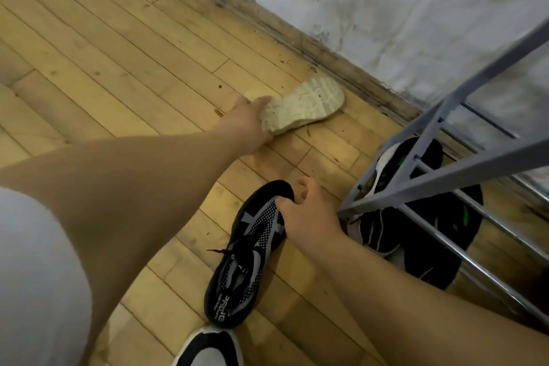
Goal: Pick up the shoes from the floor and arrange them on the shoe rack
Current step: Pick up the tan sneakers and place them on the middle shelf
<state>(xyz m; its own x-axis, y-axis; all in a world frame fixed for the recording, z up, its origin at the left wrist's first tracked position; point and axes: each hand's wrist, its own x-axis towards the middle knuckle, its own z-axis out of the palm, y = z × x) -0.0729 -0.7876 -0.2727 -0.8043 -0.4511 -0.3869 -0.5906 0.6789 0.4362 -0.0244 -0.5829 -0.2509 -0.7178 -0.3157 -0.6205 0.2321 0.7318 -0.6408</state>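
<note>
A cream shoe (309,102) lies sole-up on the wooden floor near the baseboard, and my left hand (249,122) grips its near end. Closer to me a black and grey knit sneaker (246,252) lies on the floor. My right hand (309,214) holds its toe end, thumb on the upper and fingers spread over the far side. The grey metal shoe rack (445,140) stands at the right. Black shoes with green accents (416,223) sit beneath its rails.
A white wall (386,3) with a worn wooden baseboard (297,38) runs diagonally behind the cream shoe. A black and white shoe (208,348) shows at the bottom edge. Open wooden floor (104,53) stretches to the left.
</note>
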